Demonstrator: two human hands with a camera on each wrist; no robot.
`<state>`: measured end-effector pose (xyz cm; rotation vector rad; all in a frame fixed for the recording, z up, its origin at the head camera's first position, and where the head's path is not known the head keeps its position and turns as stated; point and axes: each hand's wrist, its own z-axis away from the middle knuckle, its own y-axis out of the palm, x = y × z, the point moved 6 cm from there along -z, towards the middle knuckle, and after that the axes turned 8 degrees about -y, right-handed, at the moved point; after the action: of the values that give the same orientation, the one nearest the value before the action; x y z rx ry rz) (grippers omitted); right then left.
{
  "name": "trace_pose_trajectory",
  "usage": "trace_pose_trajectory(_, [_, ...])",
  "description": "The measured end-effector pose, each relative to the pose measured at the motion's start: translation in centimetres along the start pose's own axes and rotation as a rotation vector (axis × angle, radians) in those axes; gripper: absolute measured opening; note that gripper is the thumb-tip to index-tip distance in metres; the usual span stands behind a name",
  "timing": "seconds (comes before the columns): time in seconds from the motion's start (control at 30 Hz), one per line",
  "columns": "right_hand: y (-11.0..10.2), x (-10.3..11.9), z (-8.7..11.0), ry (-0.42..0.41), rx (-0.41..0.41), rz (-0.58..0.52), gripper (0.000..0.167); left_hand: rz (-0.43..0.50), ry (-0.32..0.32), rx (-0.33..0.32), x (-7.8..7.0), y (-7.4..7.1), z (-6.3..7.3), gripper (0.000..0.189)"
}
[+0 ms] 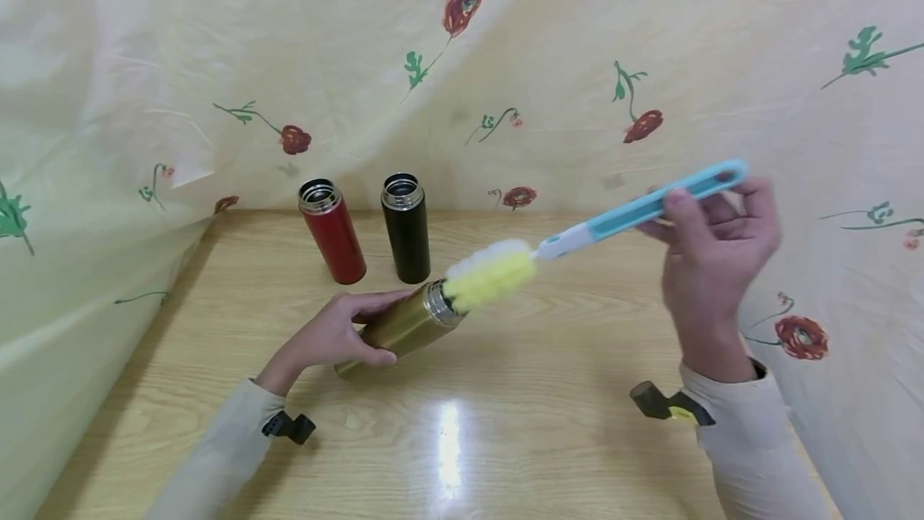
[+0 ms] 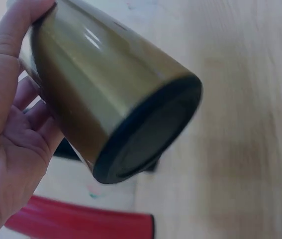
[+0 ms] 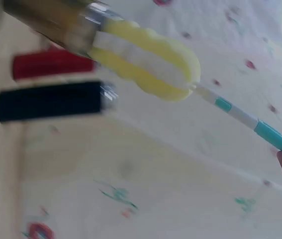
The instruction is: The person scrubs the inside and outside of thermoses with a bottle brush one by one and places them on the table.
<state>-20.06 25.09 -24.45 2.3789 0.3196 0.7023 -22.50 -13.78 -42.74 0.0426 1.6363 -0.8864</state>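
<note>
The gold bottle (image 1: 407, 326) is held tilted over the left-middle of the desk (image 1: 549, 392), its uncapped mouth pointed far and right. Its body is clasped by the left hand (image 1: 334, 337), the grip curved round it with the thumb on the near side. The mouth is met by the tip of the sponge head (image 1: 494, 273); how deep it sits cannot be told. The brush handle (image 1: 628, 213) is pinched between thumb and fingers of the right hand (image 1: 722, 251), well to the right of the mouth. The brush's long axis is roughly lined up with the bottle's, sloped slightly less. Beyond, the red bottle (image 1: 335, 239) and black bottle (image 1: 407, 235) are stood upright, uncapped.
</note>
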Motion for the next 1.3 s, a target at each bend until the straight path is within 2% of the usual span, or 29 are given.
trace_pose_trajectory(0.07, [-0.4, 0.8, -0.9, -0.036, -0.058, -0.012, 0.025, 0.009, -0.013, -0.014, 0.5, -0.2, 0.3, 0.085])
trace_pose_trajectory(0.17, [-0.9, 1.4, -1.7, -0.070, -0.092, 0.014, 0.027, 0.035, -0.023, -0.053, 0.9, -0.5, 0.6, 0.082])
trace_pose_trajectory(0.5, [-2.3, 1.4, -2.2, -0.073, -0.179, 0.039, 0.030, 0.135, -0.024, -0.088, 1.0, -0.8, 0.5, 0.081])
trace_pose_trajectory(0.8, [-2.4, 1.4, -2.2, -0.065, -0.199, 0.007, 0.031, 0.195, -0.044, -0.123, 0.6, -0.5, 0.2, 0.080])
trace_pose_trajectory(1.03, [-2.3, 1.2, -2.1, -0.059, -0.186, -0.016, 0.030, 0.268, -0.101, -0.184, 0.8, -0.4, -0.2, 0.078])
trace_pose_trajectory(1.1, [-2.3, 0.8, -2.0, -0.036, -0.186, -0.033, 0.029, 0.307, -0.093, -0.183, 0.8, -0.3, -0.4, 0.077])
trace_pose_trajectory(1.3, [-2.7, -0.8, -1.2, 0.036, -0.192, -0.075, 0.028, 0.451, -0.014, -0.162, -0.1, 0.4, -0.8, 0.075])
